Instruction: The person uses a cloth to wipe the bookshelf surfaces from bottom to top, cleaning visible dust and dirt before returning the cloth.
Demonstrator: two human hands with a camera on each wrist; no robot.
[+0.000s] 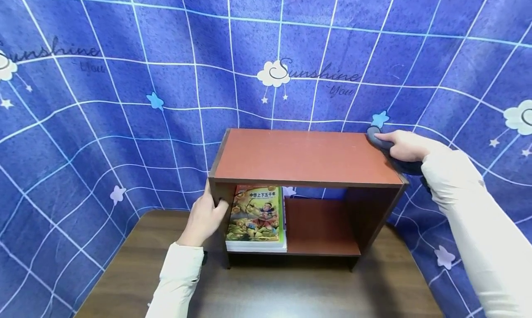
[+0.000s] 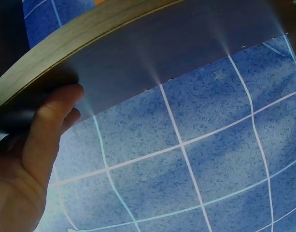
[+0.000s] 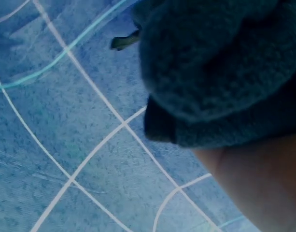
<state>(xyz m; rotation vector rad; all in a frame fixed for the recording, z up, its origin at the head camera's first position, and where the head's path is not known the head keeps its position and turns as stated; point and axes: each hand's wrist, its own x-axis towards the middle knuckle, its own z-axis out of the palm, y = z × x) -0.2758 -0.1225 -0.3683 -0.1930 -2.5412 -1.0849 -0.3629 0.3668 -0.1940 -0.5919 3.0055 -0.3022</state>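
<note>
A small wooden bookshelf (image 1: 299, 154) with a reddish-brown top and dark side panels stands on the table. My left hand (image 1: 205, 218) grips the front edge of its left side panel, the thumb on the inner side. In the left wrist view, that hand (image 2: 34, 154) lies against the dark panel. At the top's right end, my right hand (image 1: 409, 145) holds a dark grey-blue cloth (image 1: 376, 140) on the edge. Close up in the right wrist view, the fuzzy cloth (image 3: 210, 63) is bunched and hides most of the fingers.
Illustrated books (image 1: 257, 216) lie stacked in the shelf's left part, beside the left panel. Beneath the shelf is a brown wood-grain table (image 1: 291, 290). A blue curtain (image 1: 166, 77) with a white grid, clouds and stars hangs behind and around it.
</note>
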